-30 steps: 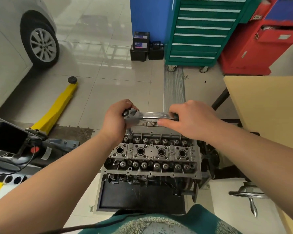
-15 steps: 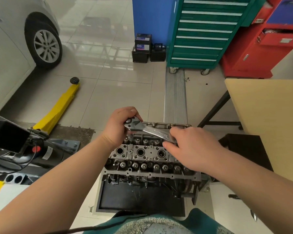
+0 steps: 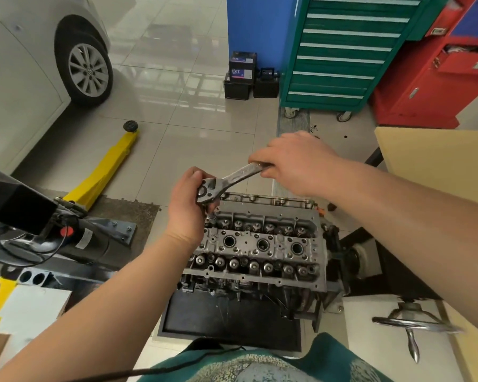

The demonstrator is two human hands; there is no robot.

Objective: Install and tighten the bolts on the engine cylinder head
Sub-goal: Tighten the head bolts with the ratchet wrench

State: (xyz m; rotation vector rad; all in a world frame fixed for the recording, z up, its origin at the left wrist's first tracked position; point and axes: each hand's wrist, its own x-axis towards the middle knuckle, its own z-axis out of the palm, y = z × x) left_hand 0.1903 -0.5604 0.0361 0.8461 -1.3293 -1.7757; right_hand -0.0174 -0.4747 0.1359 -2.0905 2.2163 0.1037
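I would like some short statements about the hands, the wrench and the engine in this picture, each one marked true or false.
1. The right hand grips the far end of the wrench handle. True.
2. The left hand rests flat on the floor. False: it holds the wrench head, above the far left corner of the cylinder head.
3. The wrench handle points toward the person's body. False: it points away and to the right.
4. A yellow jack lies on the floor, left of the engine. True.
5. The tool cabinet with drawers is green. True.

Glossy beige tiled floor (image 3: 177,111), green drawer cabinet (image 3: 340,51) beside red cabinet (image 3: 436,78), yellow jack (image 3: 105,169).
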